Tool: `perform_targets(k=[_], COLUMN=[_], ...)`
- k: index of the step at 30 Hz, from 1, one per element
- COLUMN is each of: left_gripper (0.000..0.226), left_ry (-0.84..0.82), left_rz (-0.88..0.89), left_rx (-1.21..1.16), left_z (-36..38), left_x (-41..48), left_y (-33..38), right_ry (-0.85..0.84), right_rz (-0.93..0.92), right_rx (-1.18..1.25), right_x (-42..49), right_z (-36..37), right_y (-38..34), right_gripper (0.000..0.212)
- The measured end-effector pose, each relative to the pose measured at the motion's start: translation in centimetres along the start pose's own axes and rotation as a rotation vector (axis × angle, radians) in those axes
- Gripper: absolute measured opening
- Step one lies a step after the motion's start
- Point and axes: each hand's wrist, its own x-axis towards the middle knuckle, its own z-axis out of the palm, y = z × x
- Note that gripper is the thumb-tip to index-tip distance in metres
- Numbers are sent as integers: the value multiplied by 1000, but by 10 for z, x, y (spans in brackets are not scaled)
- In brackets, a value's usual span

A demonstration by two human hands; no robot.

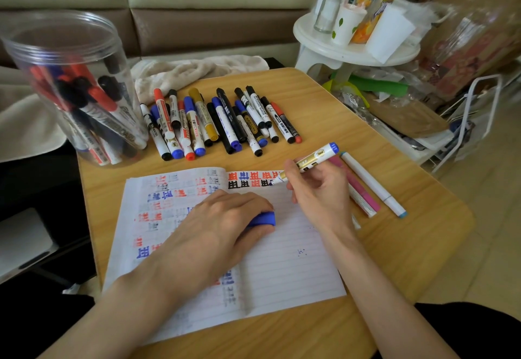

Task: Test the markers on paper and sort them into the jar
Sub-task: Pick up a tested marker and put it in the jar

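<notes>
1. Right hand (318,189) pinches a marker (313,160), tip on the paper's (282,260) far edge.
2. Left hand (222,217) curls round a blue cap (263,219), mid-paper.
3. Jar (64,82) stands at the table's (408,246) far-left corner.

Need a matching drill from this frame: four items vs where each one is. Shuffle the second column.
1. blue cap
2. uncapped blue marker
3. pink marker
4. clear jar

A. lying on table, right of notebook
B. gripped in left hand
C. held in right hand, tip at page
D. standing far left, markers inside

Pairs: 1-B, 2-C, 3-A, 4-D
</notes>
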Motion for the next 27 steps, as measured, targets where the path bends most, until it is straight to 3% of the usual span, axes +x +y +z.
perform_targets(k=[10, 27], left_gripper=[31, 27], left_ry=[1, -1], left_rz=[-7, 2], left_rx=[-1, 16], left_z=[0, 0], left_x=[0, 0], left_y=[0, -1], right_ry=[108, -4], right_rz=[21, 17], right_rx=[-12, 36], right_x=[3, -1], right_z=[-2, 0], right_y=[6, -6], right_gripper=[24, 28])
